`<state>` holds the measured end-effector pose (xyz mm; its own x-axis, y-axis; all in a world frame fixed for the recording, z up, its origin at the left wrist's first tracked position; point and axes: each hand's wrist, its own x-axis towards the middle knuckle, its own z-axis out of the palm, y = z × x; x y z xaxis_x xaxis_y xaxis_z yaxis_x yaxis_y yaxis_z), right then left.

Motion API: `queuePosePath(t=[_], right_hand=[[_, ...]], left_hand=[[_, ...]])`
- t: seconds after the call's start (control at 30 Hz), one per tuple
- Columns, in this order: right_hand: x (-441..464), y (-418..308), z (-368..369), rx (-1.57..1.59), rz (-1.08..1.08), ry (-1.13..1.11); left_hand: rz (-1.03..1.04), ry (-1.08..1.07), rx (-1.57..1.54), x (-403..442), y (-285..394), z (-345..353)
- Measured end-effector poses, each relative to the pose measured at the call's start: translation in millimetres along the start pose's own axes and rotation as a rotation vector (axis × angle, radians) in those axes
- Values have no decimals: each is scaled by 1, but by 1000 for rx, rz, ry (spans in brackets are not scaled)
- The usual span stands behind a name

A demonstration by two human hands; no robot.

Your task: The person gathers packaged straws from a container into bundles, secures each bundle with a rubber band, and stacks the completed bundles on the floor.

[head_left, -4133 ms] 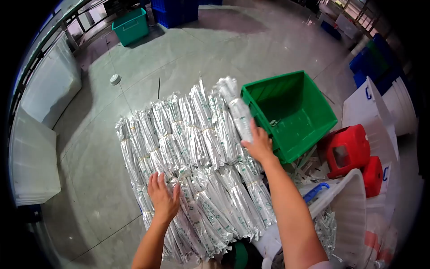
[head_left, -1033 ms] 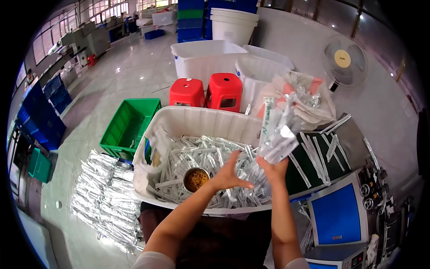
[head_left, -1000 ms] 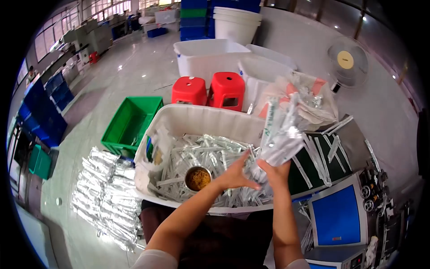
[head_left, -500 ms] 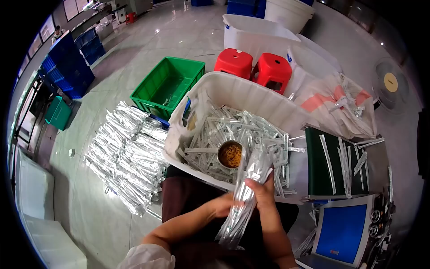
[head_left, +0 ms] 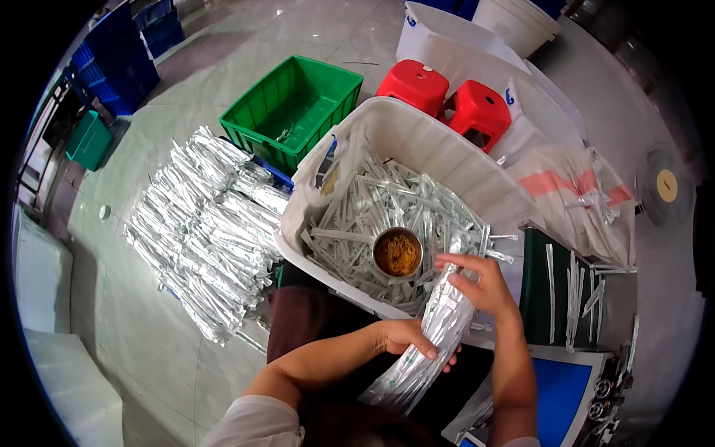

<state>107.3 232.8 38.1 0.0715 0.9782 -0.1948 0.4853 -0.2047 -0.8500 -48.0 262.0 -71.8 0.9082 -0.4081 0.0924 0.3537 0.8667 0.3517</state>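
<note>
A bundle of silvery wrapped strips [head_left: 445, 313] lies slanted over my lap. My left hand [head_left: 414, 340] is wrapped round its middle, thumb on top. Near the bundle's upper end is my right hand [head_left: 480, 281], its fingers apart and stretched out over the wrappers. Just beyond, a white tub [head_left: 439, 141] holds many loose silvery strips [head_left: 372, 201]. A round metal bowl of yellowish bands [head_left: 398, 252] rests on those strips. To the left, rows of silvery bundles [head_left: 201, 231] are laid out side by side.
A green crate [head_left: 292, 112] stands behind the bundles. Two red stools [head_left: 414, 86] are beyond the tub. At right are a white sack [head_left: 573, 194], a dark green belt with strips [head_left: 538, 298], a blue-panelled machine [head_left: 558, 395] and a fan [head_left: 665, 185].
The view has tilted down. My left hand has closed round the bundle's middle, while my right hand has moved from gripping it to spread fingers near its upper end.
</note>
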Motion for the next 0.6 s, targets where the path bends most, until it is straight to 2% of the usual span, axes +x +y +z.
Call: queuePosePath(t=[0.07,0.1,0.2,0.23,0.27,0.33,0.37,0.47,0.53,0.57,0.6], right_hand=[[4,-1,1,-182,-70,131],[10,-3,1,-495,-277,322],[22,6,-10,-525,-260,285],[22,13,-7,-317,-221,183],[19,15,-6,-318,-220,181],[11,13,-2,216,177,-174],[6,14,6,212,183,-186],[1,19,36,394,251,-222],[6,32,46,311,89,-122],[11,26,47,218,237,-162],[16,30,51,225,244,-160]], left_hand=[[-30,63,-17,1,1,-2],[-46,64,-11,1,1,-5],[-51,23,15,5,-1,-8],[-61,21,15,4,-1,-11],[-59,20,13,3,-1,-12],[29,-124,-149,-3,0,-14],[64,-153,-257,-5,-2,-19],[113,-84,-268,-3,-2,-26],[136,-27,-239,-6,-3,-19],[130,99,-119,-10,-1,-13],[117,223,7,-14,1,-9]])
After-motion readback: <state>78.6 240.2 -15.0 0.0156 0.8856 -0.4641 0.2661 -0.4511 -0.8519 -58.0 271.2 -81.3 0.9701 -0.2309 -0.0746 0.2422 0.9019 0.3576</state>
